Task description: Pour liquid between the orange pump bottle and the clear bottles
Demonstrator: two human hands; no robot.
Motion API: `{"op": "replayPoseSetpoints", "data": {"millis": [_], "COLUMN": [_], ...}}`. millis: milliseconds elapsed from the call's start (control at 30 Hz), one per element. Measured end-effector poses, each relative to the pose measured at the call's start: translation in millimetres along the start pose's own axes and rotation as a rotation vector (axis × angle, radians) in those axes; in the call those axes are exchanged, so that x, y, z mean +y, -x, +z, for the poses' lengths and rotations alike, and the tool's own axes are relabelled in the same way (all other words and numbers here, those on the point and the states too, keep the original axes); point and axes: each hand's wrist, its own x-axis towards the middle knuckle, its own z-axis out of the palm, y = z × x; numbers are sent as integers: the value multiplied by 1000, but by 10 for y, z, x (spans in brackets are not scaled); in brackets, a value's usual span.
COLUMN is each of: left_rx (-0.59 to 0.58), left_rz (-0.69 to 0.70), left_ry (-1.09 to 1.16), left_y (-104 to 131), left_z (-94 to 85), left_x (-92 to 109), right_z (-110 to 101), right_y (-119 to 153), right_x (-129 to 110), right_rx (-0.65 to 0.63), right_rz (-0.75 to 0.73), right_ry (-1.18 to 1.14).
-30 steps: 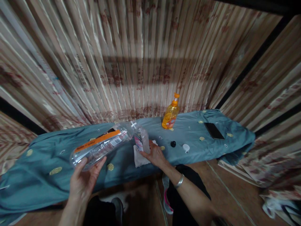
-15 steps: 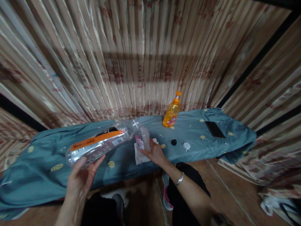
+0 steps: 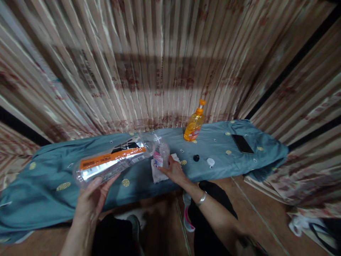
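My left hand (image 3: 96,193) holds a large clear plastic bottle (image 3: 112,161) with an orange and silver label near its base. The bottle lies almost level, its neck pointing right and slightly up. Its mouth meets the top of a smaller clear bottle (image 3: 163,151) with a pink and white label. My right hand (image 3: 173,171) grips that smaller bottle low on its right side. Under the smaller bottle a white cloth (image 3: 157,176) lies on the teal covering. Whether liquid passes between the bottles cannot be made out.
A pump bottle of orange liquid (image 3: 194,126) stands at the back of the teal-covered surface (image 3: 141,193). A black cap (image 3: 196,158) and a white cap (image 3: 210,162) lie right of the cloth. Farther right is a dark phone (image 3: 242,143). A pleated curtain (image 3: 160,64) hangs behind.
The large bottle's label has turned a little more toward the camera. The smaller bottle stands slightly differently in my right hand. The whole view has shifted slightly.
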Motion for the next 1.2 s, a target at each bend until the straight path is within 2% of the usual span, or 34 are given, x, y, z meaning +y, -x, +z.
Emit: {"op": "replayPoseSetpoints", "data": {"millis": [400,933,1200], "left_rx": [-36,-38,-87], "left_rz": [26,82,85], "left_ry": [-73,-82,-98], "left_y": [28,97,56], "left_z": [-29,67,-48], "left_x": [16,135,92], "right_z": [12,-26,-36], "right_y": [13,44,47], "right_x": [15,-30,-43], "right_rx": [34,5,29], "right_rz": [-33,-33,-69], "right_ry": [30,63,17]}}
